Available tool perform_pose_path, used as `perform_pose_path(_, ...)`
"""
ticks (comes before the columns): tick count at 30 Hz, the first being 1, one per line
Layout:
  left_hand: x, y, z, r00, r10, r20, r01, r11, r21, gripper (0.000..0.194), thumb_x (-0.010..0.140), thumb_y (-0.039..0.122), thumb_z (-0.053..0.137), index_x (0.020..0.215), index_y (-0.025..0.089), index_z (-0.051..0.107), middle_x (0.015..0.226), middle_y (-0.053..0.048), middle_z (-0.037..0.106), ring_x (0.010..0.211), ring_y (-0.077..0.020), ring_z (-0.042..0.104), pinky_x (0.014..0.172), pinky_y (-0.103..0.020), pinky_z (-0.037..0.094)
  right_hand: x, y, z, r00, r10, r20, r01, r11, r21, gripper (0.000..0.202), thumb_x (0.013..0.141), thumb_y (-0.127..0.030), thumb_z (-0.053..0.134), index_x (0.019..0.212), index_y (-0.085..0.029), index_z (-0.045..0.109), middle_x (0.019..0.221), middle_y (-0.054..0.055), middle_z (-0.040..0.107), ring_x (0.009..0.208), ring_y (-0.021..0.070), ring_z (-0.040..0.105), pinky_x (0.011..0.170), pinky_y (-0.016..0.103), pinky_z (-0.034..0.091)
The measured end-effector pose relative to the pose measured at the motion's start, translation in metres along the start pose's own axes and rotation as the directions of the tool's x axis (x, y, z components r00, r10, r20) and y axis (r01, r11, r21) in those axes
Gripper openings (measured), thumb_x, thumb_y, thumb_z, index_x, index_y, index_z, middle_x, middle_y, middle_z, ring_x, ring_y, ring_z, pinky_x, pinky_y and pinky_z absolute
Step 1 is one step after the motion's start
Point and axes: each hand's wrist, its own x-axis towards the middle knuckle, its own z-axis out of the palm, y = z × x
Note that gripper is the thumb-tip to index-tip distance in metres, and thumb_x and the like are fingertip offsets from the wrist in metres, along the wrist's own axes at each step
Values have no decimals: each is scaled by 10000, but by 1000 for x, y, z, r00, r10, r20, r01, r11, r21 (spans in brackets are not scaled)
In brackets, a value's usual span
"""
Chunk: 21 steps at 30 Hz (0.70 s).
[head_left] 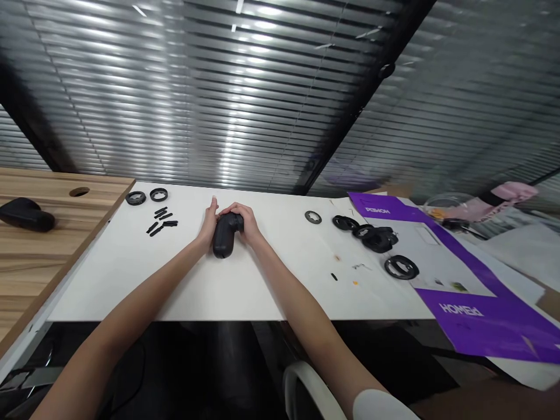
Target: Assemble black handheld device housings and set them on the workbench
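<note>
A black rounded device point(224, 236) with a short side head rests on the white table between my hands. My left hand point(209, 224) lies along its left side, thumb raised and fingers mostly hidden behind it. My right hand point(247, 221) wraps over the top and around the head on the right side. To the left are two black rings point(136, 198) and several small black strips point(161, 214). A flat dark ring point(313, 217) lies to the right of my hands.
Several black rings and parts point(378, 239) lie at the right beside a purple and white box sheet point(459, 312). A small black strip point(334, 276) is nearer the front. Another black device point(27, 214) sits on the wooden table point(87, 233) at the left.
</note>
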Motion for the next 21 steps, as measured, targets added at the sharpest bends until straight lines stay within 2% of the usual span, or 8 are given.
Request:
perform_pose_path(2,-5,6,2,998,-32,-62,33,999,12,852,837,874,566,1337,185,560,976,-85,660,817,-226,671,693,-307,504,0,0,0,998,-19,-58,18,1000,-18,242,776,-412,586,668,-229,700,799,49,755,890,252,695,913,367,540)
perform_pose_path(4,-8,11,5,997,-62,-49,63,998,30,834,841,870,565,1314,183,587,934,-77,657,723,-204,652,645,-309,497,2,2,-2,991,-37,-129,36,999,-10,241,782,-399,544,675,-232,681,800,54,750,893,253,691,924,374,541)
perform_pose_path(7,-11,15,10,995,-87,48,84,995,54,740,862,805,615,1261,182,616,914,-78,680,675,-196,651,605,-308,495,7,6,-10,963,-9,-268,32,996,82,258,797,-405,505,699,-228,666,821,66,751,903,256,688,916,369,551)
perform_pose_path(9,-13,15,13,979,-112,168,102,992,68,662,879,744,649,1213,173,620,916,-92,697,674,-203,669,585,-305,501,10,10,-16,939,65,-339,-6,985,172,283,806,-434,496,713,-224,662,834,70,752,873,249,686,856,353,567)
perform_pose_path(11,-16,14,14,944,-174,279,149,983,107,607,886,685,676,1196,172,586,880,-95,695,619,-202,661,520,-297,482,13,12,-20,925,142,-352,-58,969,239,301,812,-457,503,714,-222,664,811,67,747,810,237,676,776,338,572)
perform_pose_path(13,-19,13,14,922,-236,307,197,969,151,584,881,612,709,1233,187,518,800,-62,663,522,-190,617,434,-277,427,14,14,-22,927,171,-335,-79,959,272,285,813,-435,518,697,-222,667,768,58,742,764,229,668,736,332,568)
perform_pose_path(16,-23,15,14,931,-240,273,204,966,157,591,888,506,709,1323,219,429,735,-8,607,447,-175,572,371,-244,369,15,12,-22,938,133,-320,-40,959,282,251,812,-360,525,680,-219,686,751,53,756,768,226,683,755,333,572)
perform_pose_path(21,-27,17,19,944,-192,269,154,976,156,702,882,446,699,1481,295,364,792,3,591,415,-164,564,333,-232,344,15,9,-24,957,97,-275,-16,959,284,262,799,-318,516,702,-212,735,793,57,792,835,236,718,825,336,579)
